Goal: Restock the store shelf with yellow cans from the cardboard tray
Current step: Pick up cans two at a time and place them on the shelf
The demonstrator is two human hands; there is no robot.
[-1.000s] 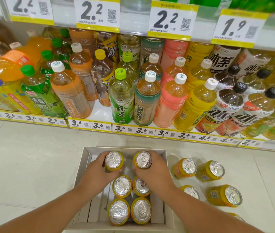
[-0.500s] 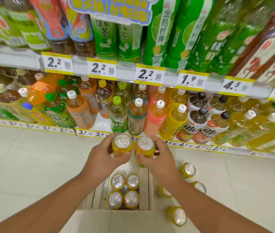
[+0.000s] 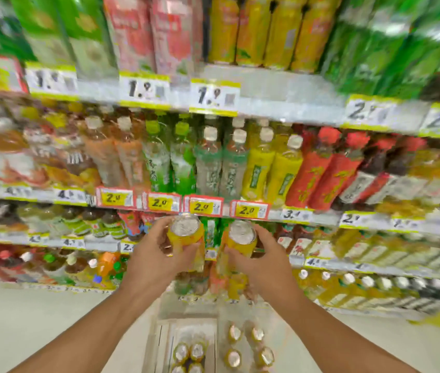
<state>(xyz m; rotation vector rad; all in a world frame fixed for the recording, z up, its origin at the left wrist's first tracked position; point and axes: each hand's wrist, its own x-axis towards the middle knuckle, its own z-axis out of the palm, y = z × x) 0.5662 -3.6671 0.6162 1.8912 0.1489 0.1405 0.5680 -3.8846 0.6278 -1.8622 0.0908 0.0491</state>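
The picture is blurred by motion. My left hand (image 3: pixel 157 254) grips a yellow can (image 3: pixel 185 232) with a silver top, held upright in front of the shelves. My right hand (image 3: pixel 260 261) grips a second yellow can (image 3: pixel 241 239) beside it, a small gap between the two. Both cans are level with the shelf edge carrying red-framed 2.0 price tags (image 3: pixel 200 207). Far below on the floor lies the cardboard tray (image 3: pixel 159 345) with several yellow cans (image 3: pixel 189 352) standing in it.
Several loose yellow cans (image 3: pixel 248 345) sit on the pale floor right of the tray. Shelves packed with drink bottles fill the view; tall yellow cans (image 3: pixel 264 30) stand on the top shelf above a grey shelf edge (image 3: pixel 264 88).
Both hands have lifted their cans well up from the tray, and my view has tilted upward, so higher shelves now show and the tray looks far below.
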